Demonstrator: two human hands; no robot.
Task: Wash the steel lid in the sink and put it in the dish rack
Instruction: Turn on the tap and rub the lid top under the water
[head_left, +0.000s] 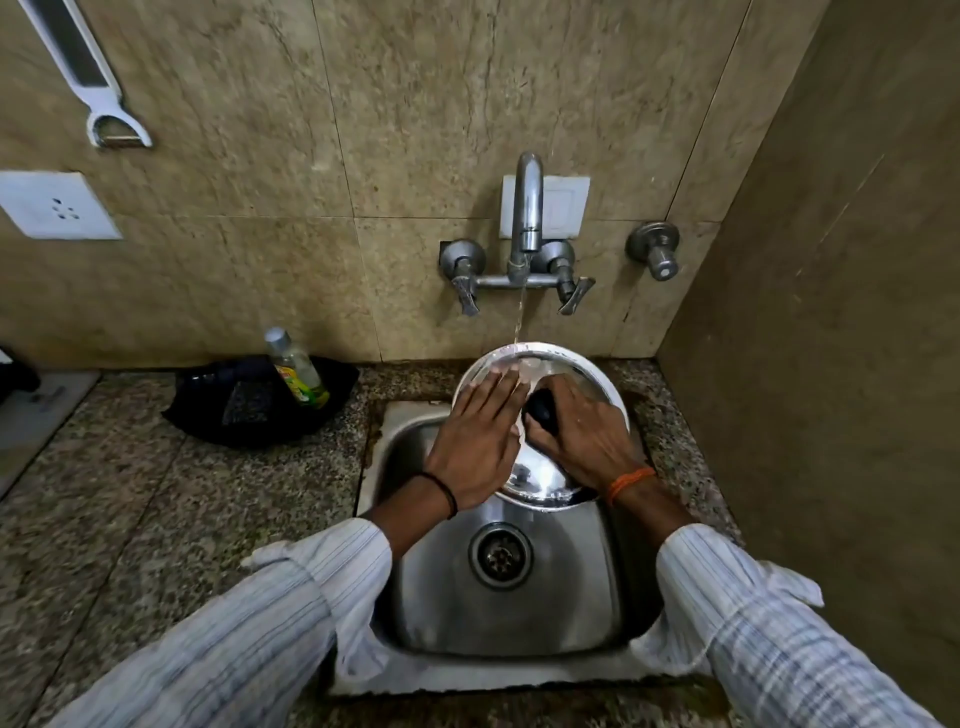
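A round steel lid (545, 478) with a black knob (541, 410) is held tilted over the steel sink (519, 623), under a thin stream of water from the tap (527, 208). My right hand (582, 431) grips the lid around the knob. My left hand (475, 436) lies flat on the lid's left side with its fingers spread, the fingertips in the water near the upper rim. No dish rack shows in view.
A black basket (249, 410) with a soap bottle (298, 369) sits on the granite counter (156, 509) left of the sink. A wall stands close on the right. A peeler (111, 124) hangs on the tiled wall, with a socket (57, 205) below it.
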